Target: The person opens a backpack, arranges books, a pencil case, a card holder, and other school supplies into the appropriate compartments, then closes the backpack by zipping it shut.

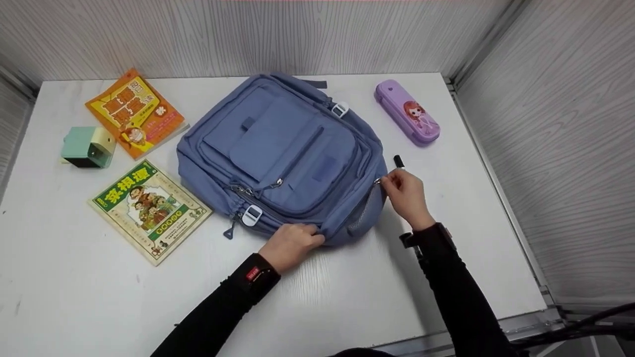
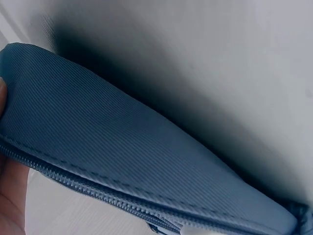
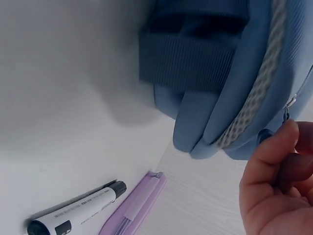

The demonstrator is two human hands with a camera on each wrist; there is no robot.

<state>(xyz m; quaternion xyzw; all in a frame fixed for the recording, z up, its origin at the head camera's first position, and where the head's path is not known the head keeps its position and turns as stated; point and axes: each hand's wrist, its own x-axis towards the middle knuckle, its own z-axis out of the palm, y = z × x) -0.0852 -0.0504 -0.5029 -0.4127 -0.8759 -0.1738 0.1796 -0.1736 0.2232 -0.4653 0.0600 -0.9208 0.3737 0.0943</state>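
Observation:
A blue backpack (image 1: 278, 129) lies on its back, front pockets up, on the white table. My left hand (image 1: 292, 245) grips its near edge; in the left wrist view only a bit of that hand (image 2: 12, 196) shows at the left, holding the blue fabric (image 2: 112, 127) beside a zipper (image 2: 122, 201). At the bag's right side, my right hand (image 1: 407, 196) pinches a zipper pull. The right wrist view shows the thumb and a finger of this hand (image 3: 279, 181) on the small pull (image 3: 287, 113), close to the mesh strip (image 3: 249, 107).
Left of the bag lie an orange book (image 1: 136, 114), a green-edged book (image 1: 151, 210) and a mint-and-cream box-shaped device (image 1: 82, 144). A purple pencil case (image 1: 408, 113) is at the back right. A black-capped marker (image 3: 80, 210) lies beside the right hand.

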